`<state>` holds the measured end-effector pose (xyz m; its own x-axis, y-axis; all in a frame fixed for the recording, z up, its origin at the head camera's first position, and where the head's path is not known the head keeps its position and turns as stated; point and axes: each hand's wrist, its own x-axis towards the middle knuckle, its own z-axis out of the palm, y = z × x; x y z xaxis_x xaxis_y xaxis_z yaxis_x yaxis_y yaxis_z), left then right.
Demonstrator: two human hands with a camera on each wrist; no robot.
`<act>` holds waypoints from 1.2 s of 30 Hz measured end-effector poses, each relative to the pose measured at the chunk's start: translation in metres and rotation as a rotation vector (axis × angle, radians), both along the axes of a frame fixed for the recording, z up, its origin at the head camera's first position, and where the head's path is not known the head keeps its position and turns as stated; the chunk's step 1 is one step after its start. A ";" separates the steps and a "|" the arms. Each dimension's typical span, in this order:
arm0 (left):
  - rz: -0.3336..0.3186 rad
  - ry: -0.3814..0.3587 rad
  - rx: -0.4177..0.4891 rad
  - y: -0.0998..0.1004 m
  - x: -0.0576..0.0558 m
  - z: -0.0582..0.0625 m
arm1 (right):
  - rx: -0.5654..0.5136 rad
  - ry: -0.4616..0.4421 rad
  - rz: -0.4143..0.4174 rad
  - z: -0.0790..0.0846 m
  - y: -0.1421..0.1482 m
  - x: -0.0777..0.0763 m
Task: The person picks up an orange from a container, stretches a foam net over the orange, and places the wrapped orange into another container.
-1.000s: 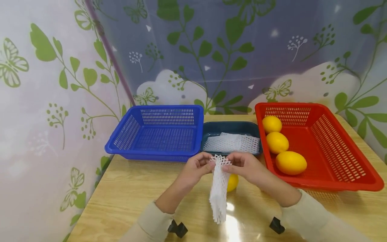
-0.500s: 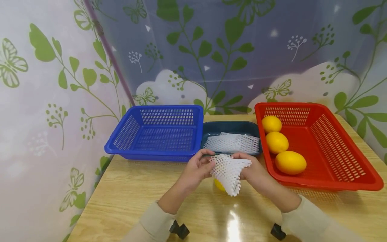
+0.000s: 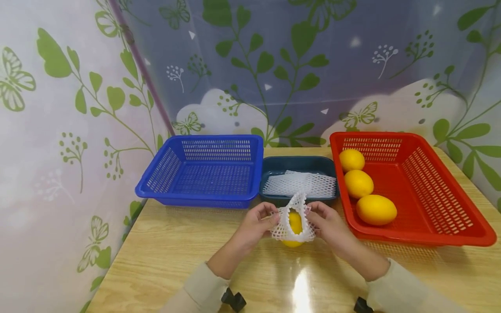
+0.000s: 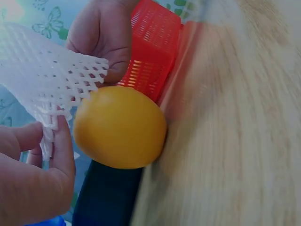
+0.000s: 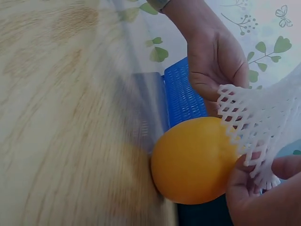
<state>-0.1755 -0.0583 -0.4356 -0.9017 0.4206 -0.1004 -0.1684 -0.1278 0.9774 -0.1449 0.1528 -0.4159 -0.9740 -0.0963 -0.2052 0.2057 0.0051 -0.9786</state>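
A white foam fruit net (image 3: 279, 228) is stretched between both hands, its open mouth tipped up in the head view. My left hand (image 3: 256, 224) pinches one side of it between thumb and fingers, and my right hand (image 3: 326, 221) pinches the opposite side. A yellow oval fruit (image 3: 295, 222) stands on the table beneath the net, showing through the mouth and below the lower edge. In the left wrist view the net's cut edge overlaps the top of the fruit (image 4: 120, 127). Most of the fruit's side (image 5: 193, 160) is bare in the right wrist view.
A dark green tray (image 3: 299, 161) behind the hands holds more white foam nets (image 3: 301, 184). The blue basket (image 3: 211, 178) stands at left. At right, the red basket (image 3: 411, 182) has three yellow fruits (image 3: 376, 210) along its left side. All rest on a wooden table (image 3: 176, 256).
The net hung down in front of the fruit between the hands; it has since been swung up and spread over the fruit, its mouth now pulled wide. Both hands kept hold of it.
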 end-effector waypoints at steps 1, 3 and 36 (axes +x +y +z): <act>0.003 -0.001 -0.011 0.000 -0.001 -0.001 | 0.008 -0.005 -0.009 -0.001 0.000 0.000; 0.006 -0.006 -0.032 -0.001 -0.002 -0.004 | 0.024 -0.013 -0.021 -0.004 0.001 -0.001; -0.050 -0.091 -0.199 -0.008 -0.007 -0.020 | 0.067 -0.038 0.049 -0.037 0.012 -0.007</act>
<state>-0.1822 -0.0658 -0.4559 -0.8638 0.4281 -0.2655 -0.2582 0.0764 0.9631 -0.1517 0.1648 -0.4527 -0.9598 -0.1282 -0.2498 0.2408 0.0815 -0.9671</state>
